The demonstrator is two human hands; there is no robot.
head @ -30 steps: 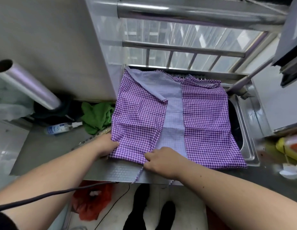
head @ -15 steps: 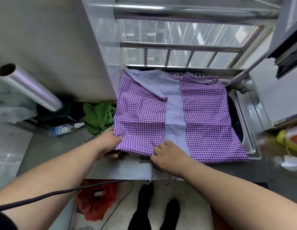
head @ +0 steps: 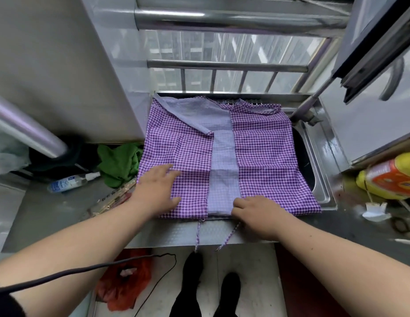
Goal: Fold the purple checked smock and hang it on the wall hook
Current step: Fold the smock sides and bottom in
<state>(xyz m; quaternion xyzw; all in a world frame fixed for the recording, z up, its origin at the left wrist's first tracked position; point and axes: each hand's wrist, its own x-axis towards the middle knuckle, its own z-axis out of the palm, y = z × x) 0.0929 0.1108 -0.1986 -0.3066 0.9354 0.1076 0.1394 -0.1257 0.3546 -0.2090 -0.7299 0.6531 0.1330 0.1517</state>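
The purple checked smock (head: pixel 265 154) lies spread flat over the steel sink, both side panels folded inward so a pale strip of its inner side shows down the middle. My left hand (head: pixel 157 188) presses flat on the left panel near the front edge, fingers spread. My right hand (head: pixel 256 211) rests at the front hem beside the pale strip, with its fingers bent onto the cloth. Two thin ties (head: pixel 197 234) hang off the counter front. No wall hook is in view.
A green cloth (head: pixel 118 164), a small spray bottle (head: pixel 70 181) and a film roll (head: pixel 25 129) lie left of the smock. A yellow bag (head: pixel 391 177) sits right. The sink rim (head: pixel 320 186) shows at right; window bars stand behind. A red bag (head: pixel 126 284) lies on the floor.
My left hand let go of the left edge and moved up onto the left panel, laid flat. My right hand shifted right along the front hem. The smock's front edge now lies straighter.
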